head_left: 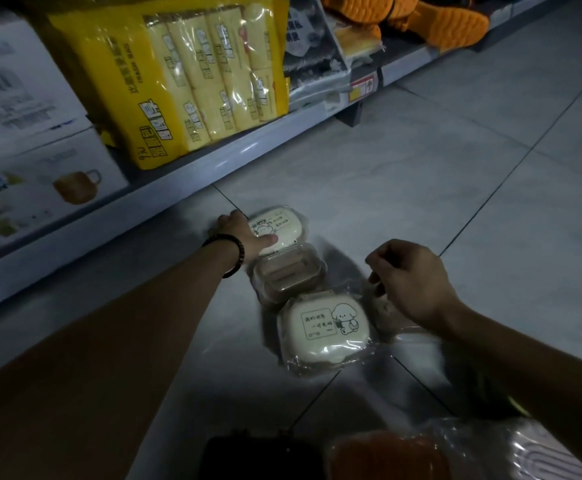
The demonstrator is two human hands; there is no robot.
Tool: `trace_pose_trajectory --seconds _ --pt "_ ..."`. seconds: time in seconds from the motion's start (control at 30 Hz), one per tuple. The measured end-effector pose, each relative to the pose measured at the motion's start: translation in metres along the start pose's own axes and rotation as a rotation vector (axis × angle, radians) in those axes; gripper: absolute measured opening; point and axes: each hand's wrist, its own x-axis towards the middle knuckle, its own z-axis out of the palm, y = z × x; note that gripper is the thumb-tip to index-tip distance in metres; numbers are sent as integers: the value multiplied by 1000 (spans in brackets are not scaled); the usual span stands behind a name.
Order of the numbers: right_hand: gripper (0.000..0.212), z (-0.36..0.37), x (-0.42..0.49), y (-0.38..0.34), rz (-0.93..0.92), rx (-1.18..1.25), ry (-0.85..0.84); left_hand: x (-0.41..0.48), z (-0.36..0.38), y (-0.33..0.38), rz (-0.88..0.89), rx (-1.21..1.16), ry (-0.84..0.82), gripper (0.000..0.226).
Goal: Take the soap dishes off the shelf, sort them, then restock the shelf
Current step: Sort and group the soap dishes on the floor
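My left hand (244, 233) reaches out to the far cream soap dish (280, 225), which lies on the tiled floor (455, 168) just in front of the bottom shelf (178, 168). My thumb lies across its printed lid and my fingers curl round its far left edge, so I am gripping it. A dark beaded bracelet (235, 256) sits on that wrist.

Against the near side of that dish lies a brown soap dish (289, 277) in clear wrap. Nearer again, just beside it, is a second cream soap dish (322, 329), also wrapped, with a cartoon dog and a note drawn on its lid. The three make a line running from far to near.

My right hand (412, 284) hovers to the right of this line with its fingers curled, over a fourth wrapped dish (384, 311) that the hand mostly hides. Whether my fingertips pinch its wrap or hold nothing, I cannot tell.

On the shelf at the left stand white boxes (40, 188), one printed with a mug. To their right lean yellow packs of trash bags (185, 84), then grey packets (310, 60), and at the far right orange slippers (438, 19). A red and yellow price tag (362, 86) sits on the shelf edge.

Along the near edge, dim and blurred, are a black object (265, 455), an orange object (386, 452) and a clear-wrapped ribbed item (532, 452).
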Motion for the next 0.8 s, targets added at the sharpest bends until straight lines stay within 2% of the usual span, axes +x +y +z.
trace_pose_trajectory --seconds 0.13,0.33,0.4,0.5,0.6,0.7,0.8 --pt "17 -7 7 -4 -39 0 1 -10 -3 2 -38 -141 -1 93" --pt "17 -10 8 -1 32 92 40 -16 -13 4 -97 -200 -54 121" --pt "16 -12 4 1 34 97 35 -15 -17 1 -98 -175 -82 122" --pt "17 -18 -2 3 38 99 39 -9 -19 -8 -50 -198 -76 100" --pt "17 -24 -6 2 53 133 55 -19 -23 -12 -74 -361 7 101" --pt "17 -28 -12 -3 44 147 64 -39 -30 -11 -44 -458 113 80" --pt "14 -32 -20 -13 21 208 59 -62 -42 -2 30 -511 147 61"
